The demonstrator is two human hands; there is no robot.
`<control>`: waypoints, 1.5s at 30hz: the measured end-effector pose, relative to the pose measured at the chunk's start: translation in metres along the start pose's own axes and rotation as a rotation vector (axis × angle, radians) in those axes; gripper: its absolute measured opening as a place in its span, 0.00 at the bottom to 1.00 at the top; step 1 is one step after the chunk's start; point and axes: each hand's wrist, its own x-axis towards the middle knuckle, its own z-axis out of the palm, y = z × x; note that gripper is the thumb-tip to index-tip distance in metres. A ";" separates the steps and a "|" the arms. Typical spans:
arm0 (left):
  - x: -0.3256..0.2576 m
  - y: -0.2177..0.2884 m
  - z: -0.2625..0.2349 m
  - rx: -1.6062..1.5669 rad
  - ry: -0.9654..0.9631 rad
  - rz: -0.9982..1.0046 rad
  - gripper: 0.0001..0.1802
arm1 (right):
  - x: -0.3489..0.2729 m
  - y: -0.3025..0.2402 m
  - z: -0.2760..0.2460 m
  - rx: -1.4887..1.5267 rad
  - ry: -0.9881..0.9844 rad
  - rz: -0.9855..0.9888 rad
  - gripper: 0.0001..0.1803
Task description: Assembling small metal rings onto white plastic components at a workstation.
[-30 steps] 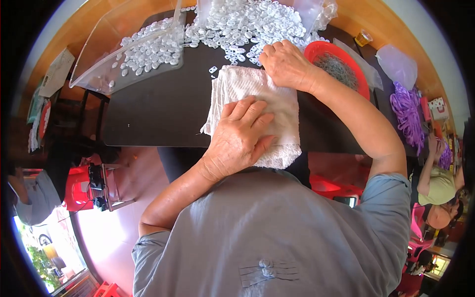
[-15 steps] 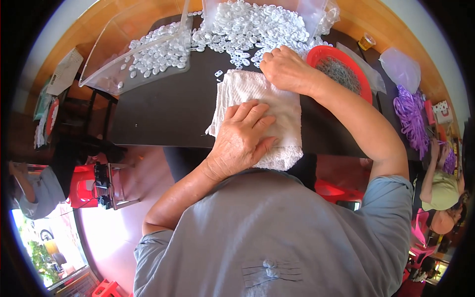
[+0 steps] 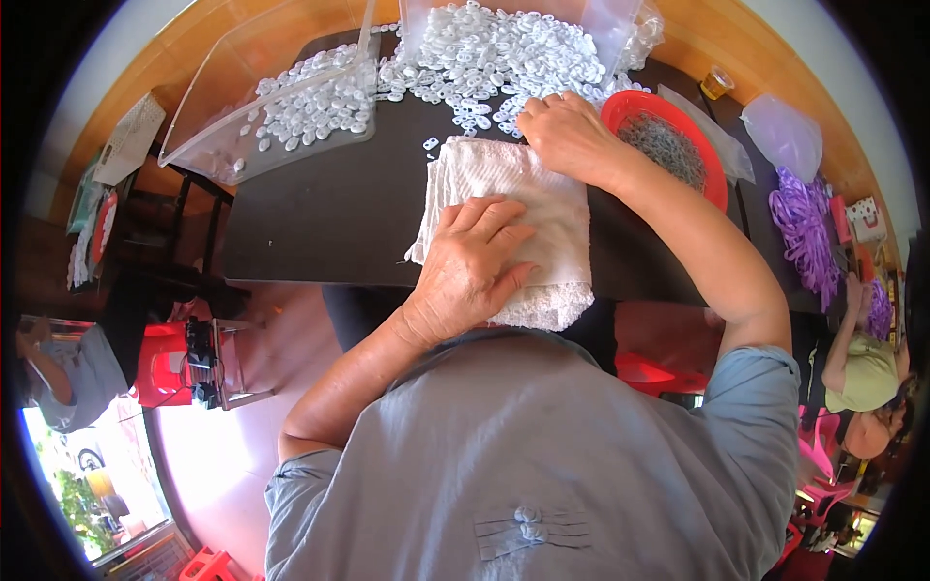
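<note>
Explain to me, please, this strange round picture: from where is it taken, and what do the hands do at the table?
There is no machine here, only a person wearing a wide fisheye camera on the head. It looks down, so straight edges bend; the picture's left is the person's left.

The left hand rests on a folded white towel. The right hand is curled at the towel's far right corner; whether it holds anything is hidden.

On the dark table, small white oval pieces lie heaped at the far side. To the right, a red bowl contains thin grey pieces.
</note>
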 end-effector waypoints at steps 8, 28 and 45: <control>-0.002 0.003 0.000 0.009 0.023 0.018 0.21 | 0.001 0.003 0.001 -0.093 -0.017 -0.159 0.05; -0.002 0.001 0.003 0.007 0.054 0.032 0.21 | 0.009 0.000 -0.001 -0.012 -0.044 -0.088 0.06; 0.002 0.007 0.002 0.055 0.012 0.021 0.21 | 0.024 -0.001 -0.002 0.127 -0.042 -0.238 0.09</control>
